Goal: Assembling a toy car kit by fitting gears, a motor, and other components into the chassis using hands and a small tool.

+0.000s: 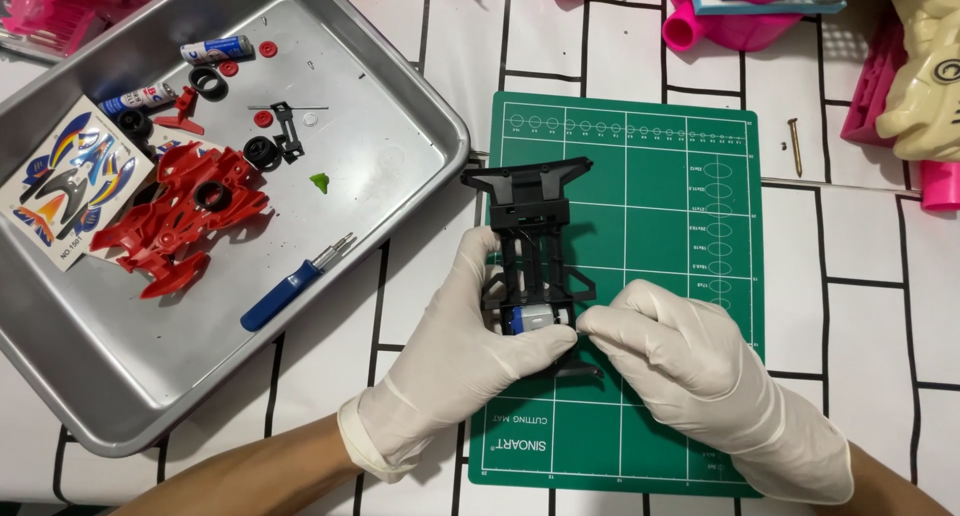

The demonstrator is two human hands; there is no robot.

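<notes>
Chassis (530, 226) gripped between left hand (455, 346) and right hand (690, 361), over green mat (680, 176)

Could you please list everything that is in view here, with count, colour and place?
chassis: one, black, on the mat, gripped at its near end
motor: one, silver and blue, in the chassis between the fingertips
cutting mat: one, green, centre right of the table
tray: one, metal, left
car body shell: one, red, in the tray
screwdriver: one, blue handle, in the tray
sticker sheet: one, multicoloured, tray's left side
batteries: two, blue and white, tray's far end
tyres: several, black, in the tray
screw: one, brass, right of the mat
pink toys: several, far edge
left hand: white glove, holding the chassis
right hand: white glove, at the motor
</notes>
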